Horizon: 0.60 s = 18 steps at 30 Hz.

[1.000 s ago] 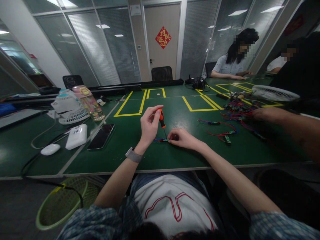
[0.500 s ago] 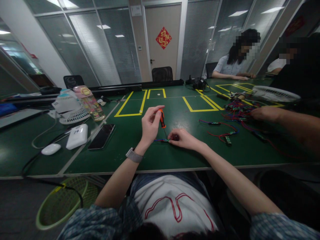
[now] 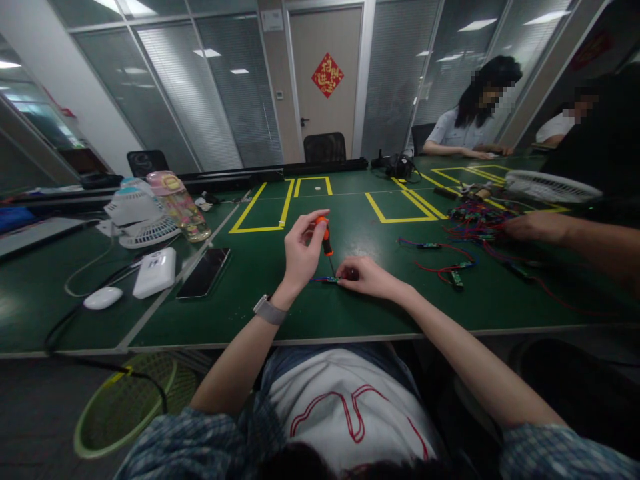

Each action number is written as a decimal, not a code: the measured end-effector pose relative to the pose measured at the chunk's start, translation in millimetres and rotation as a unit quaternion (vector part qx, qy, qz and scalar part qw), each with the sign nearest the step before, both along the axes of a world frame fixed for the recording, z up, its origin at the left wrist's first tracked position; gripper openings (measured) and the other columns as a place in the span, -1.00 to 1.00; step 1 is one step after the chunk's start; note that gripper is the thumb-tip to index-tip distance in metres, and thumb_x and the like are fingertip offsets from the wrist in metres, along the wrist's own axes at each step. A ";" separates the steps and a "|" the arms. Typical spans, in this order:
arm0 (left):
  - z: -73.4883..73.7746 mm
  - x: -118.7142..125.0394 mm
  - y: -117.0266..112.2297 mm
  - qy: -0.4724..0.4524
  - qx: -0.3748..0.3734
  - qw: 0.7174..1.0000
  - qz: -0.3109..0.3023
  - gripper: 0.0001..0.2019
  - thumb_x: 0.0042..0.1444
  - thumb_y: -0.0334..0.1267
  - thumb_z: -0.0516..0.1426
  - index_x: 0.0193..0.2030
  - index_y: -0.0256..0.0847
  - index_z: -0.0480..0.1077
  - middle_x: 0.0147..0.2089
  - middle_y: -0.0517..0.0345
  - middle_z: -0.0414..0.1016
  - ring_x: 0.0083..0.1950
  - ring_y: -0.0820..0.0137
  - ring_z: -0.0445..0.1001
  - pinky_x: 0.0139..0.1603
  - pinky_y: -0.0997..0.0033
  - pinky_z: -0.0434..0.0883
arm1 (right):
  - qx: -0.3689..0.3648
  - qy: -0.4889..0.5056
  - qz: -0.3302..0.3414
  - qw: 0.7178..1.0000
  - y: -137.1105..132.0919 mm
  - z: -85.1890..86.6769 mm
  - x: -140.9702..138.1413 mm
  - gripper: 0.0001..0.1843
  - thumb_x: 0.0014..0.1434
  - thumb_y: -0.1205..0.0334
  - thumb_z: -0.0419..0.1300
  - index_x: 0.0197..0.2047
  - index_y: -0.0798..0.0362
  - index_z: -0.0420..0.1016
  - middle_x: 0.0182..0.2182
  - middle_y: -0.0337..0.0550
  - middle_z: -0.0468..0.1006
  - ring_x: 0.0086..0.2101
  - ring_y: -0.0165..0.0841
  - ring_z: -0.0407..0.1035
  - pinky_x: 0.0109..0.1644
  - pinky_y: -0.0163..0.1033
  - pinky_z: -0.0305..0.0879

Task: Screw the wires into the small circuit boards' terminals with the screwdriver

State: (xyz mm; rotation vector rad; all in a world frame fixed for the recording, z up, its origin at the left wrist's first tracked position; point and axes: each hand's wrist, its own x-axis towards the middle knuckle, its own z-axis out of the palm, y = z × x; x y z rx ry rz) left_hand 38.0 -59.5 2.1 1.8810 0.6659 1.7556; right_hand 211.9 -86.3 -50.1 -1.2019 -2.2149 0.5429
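My left hand [image 3: 303,248] is closed around the handle of an orange and black screwdriver [image 3: 327,241], which points down with its tip at a small green circuit board [image 3: 330,280]. Thin coloured wires run out from the board's left side over the green table [image 3: 240,300]. Pinched at the board's right end are the fingers of my right hand [image 3: 365,277]; they hide that end. The exact spot where the screwdriver tip touches is too small to make out.
Several wired boards, one a green circuit board [image 3: 456,279], lie to the right, before a wire heap [image 3: 477,217] that a co-worker's hand [image 3: 533,228] touches. On the left are a phone [image 3: 204,272], a white power bank [image 3: 155,272], a mouse [image 3: 103,298] and a bottle [image 3: 180,207].
The screwdriver's handle has shifted very slightly within my left hand's fingers. My right hand stays at the board, and the co-worker's hand has moved slightly at the wire heap.
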 end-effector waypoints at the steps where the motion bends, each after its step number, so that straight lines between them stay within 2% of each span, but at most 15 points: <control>1: -1.0 0.2 0.5 0.002 0.003 1.000 0.005 -0.82 0.26 -0.28 0.14 -0.04 -0.15 0.50 -0.19 0.12 0.53 -0.29 0.51 0.49 -0.27 0.52 0.45 | 0.001 0.001 0.000 1.000 0.1 -0.3 0.1 -0.92 0.08 0.38 0.27 -0.29 0.15 0.56 -0.44 -0.18 0.50 -0.44 -0.41 0.36 -0.33 -0.33 0.25; 8: -3.6 0.5 3.3 -0.004 0.026 0.999 0.041 -0.83 0.10 -0.29 0.29 -0.15 -0.14 0.50 -0.21 0.20 0.46 -0.31 0.54 0.44 -0.32 0.57 0.42 | -0.002 0.001 -0.002 1.000 0.5 -0.9 0.6 -0.92 0.08 0.38 0.27 -0.30 0.14 0.56 -0.44 -0.18 0.50 -0.45 -0.40 0.36 -0.34 -0.33 0.26; 11: -2.4 -0.4 2.3 0.008 0.042 0.998 0.046 -0.81 0.09 -0.30 0.30 -0.13 -0.12 0.51 -0.19 0.19 0.46 -0.28 0.54 0.45 -0.30 0.57 0.44 | 0.002 0.001 -0.002 1.000 0.3 -0.6 0.4 -0.92 0.08 0.38 0.27 -0.30 0.14 0.56 -0.45 -0.19 0.50 -0.45 -0.40 0.36 -0.34 -0.33 0.25; 14: -2.5 -0.8 1.5 0.028 0.043 0.998 0.021 -0.81 0.16 -0.28 0.24 -0.06 -0.09 0.51 -0.15 0.15 0.51 -0.22 0.50 0.50 -0.23 0.53 0.49 | 0.003 0.006 0.000 1.000 0.2 -0.4 0.2 -0.93 0.08 0.38 0.27 -0.30 0.13 0.55 -0.45 -0.19 0.50 -0.45 -0.41 0.36 -0.34 -0.33 0.25; 18: -4.0 0.5 1.5 0.023 0.004 0.998 -0.058 -0.78 0.26 -0.25 0.14 0.02 -0.13 0.47 -0.05 0.06 0.54 -0.16 0.44 0.56 -0.21 0.48 0.56 | 0.001 0.004 0.000 1.000 0.5 -0.3 0.9 -0.93 0.08 0.38 0.27 -0.30 0.13 0.55 -0.45 -0.19 0.50 -0.45 -0.41 0.36 -0.34 -0.34 0.26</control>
